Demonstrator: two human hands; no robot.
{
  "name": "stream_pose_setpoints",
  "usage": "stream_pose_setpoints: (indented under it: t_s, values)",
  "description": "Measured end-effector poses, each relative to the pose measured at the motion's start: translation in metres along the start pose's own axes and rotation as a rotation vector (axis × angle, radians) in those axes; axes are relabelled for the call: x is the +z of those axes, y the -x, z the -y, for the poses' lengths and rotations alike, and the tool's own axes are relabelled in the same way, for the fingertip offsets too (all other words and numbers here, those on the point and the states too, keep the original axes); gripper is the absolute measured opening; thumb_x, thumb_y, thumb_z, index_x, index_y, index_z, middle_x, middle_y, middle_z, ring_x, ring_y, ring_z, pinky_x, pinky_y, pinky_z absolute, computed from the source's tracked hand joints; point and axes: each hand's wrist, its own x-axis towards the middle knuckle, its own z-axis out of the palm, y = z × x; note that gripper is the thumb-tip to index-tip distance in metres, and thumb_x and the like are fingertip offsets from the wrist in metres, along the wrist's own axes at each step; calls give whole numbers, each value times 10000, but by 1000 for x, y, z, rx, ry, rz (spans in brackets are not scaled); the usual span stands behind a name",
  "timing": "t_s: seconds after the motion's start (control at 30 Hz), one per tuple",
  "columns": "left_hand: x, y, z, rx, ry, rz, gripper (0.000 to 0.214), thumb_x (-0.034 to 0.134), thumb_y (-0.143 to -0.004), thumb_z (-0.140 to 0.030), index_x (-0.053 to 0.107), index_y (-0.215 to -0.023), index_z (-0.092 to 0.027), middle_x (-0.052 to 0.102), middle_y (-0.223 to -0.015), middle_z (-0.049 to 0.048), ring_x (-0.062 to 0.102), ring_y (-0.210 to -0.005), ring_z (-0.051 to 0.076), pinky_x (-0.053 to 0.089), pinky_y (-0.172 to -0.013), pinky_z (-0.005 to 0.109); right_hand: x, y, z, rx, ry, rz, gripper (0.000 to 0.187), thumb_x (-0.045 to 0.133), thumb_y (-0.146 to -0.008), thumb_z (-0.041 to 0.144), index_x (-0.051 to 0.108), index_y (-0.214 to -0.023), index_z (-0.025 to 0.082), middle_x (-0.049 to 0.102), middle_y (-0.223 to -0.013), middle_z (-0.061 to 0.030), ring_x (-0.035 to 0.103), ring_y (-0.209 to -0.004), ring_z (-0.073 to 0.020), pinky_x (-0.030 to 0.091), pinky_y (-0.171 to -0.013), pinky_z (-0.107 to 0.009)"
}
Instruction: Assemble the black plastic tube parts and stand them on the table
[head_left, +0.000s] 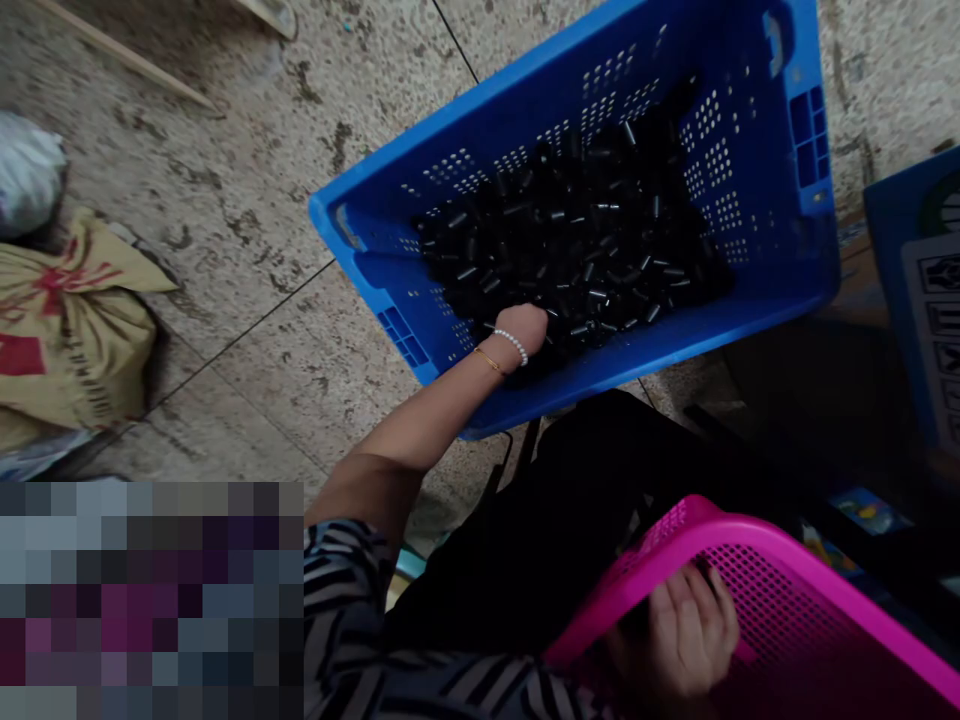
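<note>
A blue perforated plastic crate (pixel 750 310) stands tilted on the floor and holds a heap of small black cylindrical parts (pixel 592 230). My left hand (pixel 523 325), with a pearl bracelet and a thin gold bangle on the wrist, reaches into the near side of the heap. Its fingers are buried among the parts and hidden. My right hand (pixel 690 630) is at the bottom right, its fingers curled over the rim of a pink perforated basket (pixel 817 570) that rests on my lap.
The floor is speckled stone tile. A tan sack with red print (pixel 67 330) lies at the left, with a grey bag (pixel 26 170) behind it. A blue board with a printed label (pixel 919 270) is at the right edge. A pixelated patch covers the bottom left.
</note>
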Motion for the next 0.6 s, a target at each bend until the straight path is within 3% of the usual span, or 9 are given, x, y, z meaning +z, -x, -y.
stream_pose_setpoints:
  t_s: [0.1, 0.2, 0.3, 0.4, 0.47, 0.6]
  values:
    - [-10, -18, -24, 86, 76, -98, 315, 503, -979, -269, 735, -1165, -164, 707, -1163, 162, 673, -1110, 288, 532, -969, 394, 1, 0, 1, 20, 9, -7, 400, 642, -905, 487, 710, -1055, 122, 744, -925, -126, 694, -1010, -294, 487, -1062, -550]
    - [-17, -41, -45, 144, 166, -168, 310, 494, -1003, -310, 719, -1194, -217, 704, -1196, 89, 655, -1135, 229, 508, -1009, 324, 1, 0, 0, 0, 30, -6, 436, 632, -911, 513, 712, -1046, 106, 742, -926, -144, 692, -1006, -303, 496, -1047, -558]
    - [-22, -57, -43, 59, 230, -262, 364, 401, -1042, -306, 692, -1197, -152, 699, -1155, 124, 650, -1118, 238, 495, -1033, 352, 0, 0, -3, -29, 46, -10, 470, 639, -901, 530, 712, -1070, 97, 741, -933, -148, 692, -1005, -303, 505, -1037, -557]
    - [-18, -52, -23, -159, 290, -389, 322, 464, -1018, -309, 656, -1197, -123, 646, -1207, 160, 651, -1093, 272, 516, -989, 388, 0, -1, -4, -38, 52, -18, 456, 643, -892, 515, 711, -1074, 103, 738, -929, -140, 691, -999, -298, 510, -1032, -554]
    - [-9, -40, -17, -232, 320, -421, 321, 563, -970, -292, 622, -1246, -139, 577, -1314, 165, 651, -1099, 276, 529, -955, 371, -1, -2, -3, -32, 47, -11, 465, 640, -892, 525, 712, -1064, 99, 735, -924, -143, 690, -996, -303, 502, -1041, -558]
    - [23, -19, -46, -26, 435, -321, 381, 499, -1007, -269, 544, -1372, -168, 458, -1455, 172, 607, -1208, 285, 512, -995, 369, -2, -2, -1, -14, 35, 13, 439, 634, -906, 526, 710, -1047, 117, 735, -919, -136, 696, -989, -300, 500, -1049, -556]
